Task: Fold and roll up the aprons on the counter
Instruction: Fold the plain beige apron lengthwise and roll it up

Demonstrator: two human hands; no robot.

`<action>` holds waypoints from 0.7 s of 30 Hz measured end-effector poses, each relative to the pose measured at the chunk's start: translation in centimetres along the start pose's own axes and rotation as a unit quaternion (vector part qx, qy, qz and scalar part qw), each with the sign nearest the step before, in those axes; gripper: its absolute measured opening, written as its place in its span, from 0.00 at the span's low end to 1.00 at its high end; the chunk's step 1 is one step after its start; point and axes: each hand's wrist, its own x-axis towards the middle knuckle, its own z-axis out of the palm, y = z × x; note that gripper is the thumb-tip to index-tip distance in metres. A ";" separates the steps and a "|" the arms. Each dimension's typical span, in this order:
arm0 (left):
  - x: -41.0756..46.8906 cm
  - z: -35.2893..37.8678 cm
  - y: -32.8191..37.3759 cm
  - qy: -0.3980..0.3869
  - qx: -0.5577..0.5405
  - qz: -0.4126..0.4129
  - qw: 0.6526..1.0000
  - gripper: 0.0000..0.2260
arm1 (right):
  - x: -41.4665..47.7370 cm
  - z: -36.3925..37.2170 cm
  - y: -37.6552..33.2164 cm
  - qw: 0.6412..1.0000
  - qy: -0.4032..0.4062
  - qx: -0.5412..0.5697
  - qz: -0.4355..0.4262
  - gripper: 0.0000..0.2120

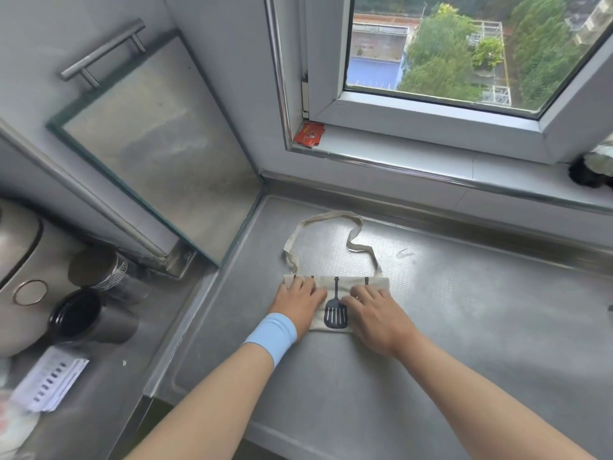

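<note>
Both hands press flat on a folded apron at mid-frame.

The left hand (300,303), above a blue wristband (272,336), and the right hand (374,315) lie palm down with fingers straight and spread, gripping nothing. Under and between them is the cream apron (335,288), its long axis running left to right on the steel counter (481,327). Its spatula print's handle and its neck strap (326,216) point up-frame. At lower left is a metal cup (78,318); whether anything is in its dark inside cannot be told.
</note>
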 end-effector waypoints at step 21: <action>2.3 -1.2 -4.5 0.006 -0.255 -0.126 0.959 0.14 | 3.2 -3.3 2.3 0.993 0.000 0.003 0.117 0.15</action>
